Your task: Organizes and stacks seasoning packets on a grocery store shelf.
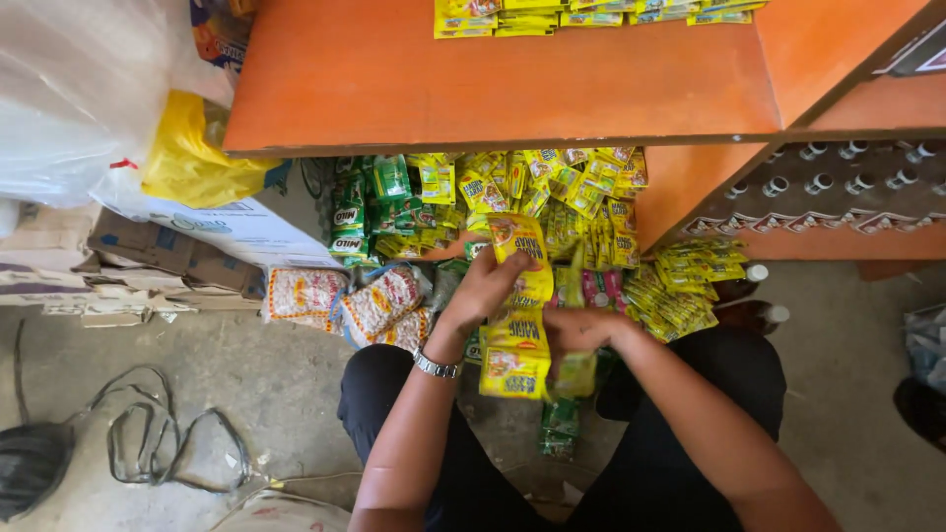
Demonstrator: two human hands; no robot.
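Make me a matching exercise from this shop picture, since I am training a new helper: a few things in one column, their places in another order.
Things:
1. strip of yellow sachets
2. wristwatch
3. coiled cable
4. yellow plastic bag

Places:
A. on the concrete floor, lower left
B. on the left wrist
C. above the cardboard boxes, upper left
D. held between the left hand and right hand

Pairs: 1-D, 2-B, 3-A, 4-C

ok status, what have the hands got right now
Left hand and right hand both gripping a yellow sachet strip. Held over the lap, below the orange shelf. More sachets piled behind.
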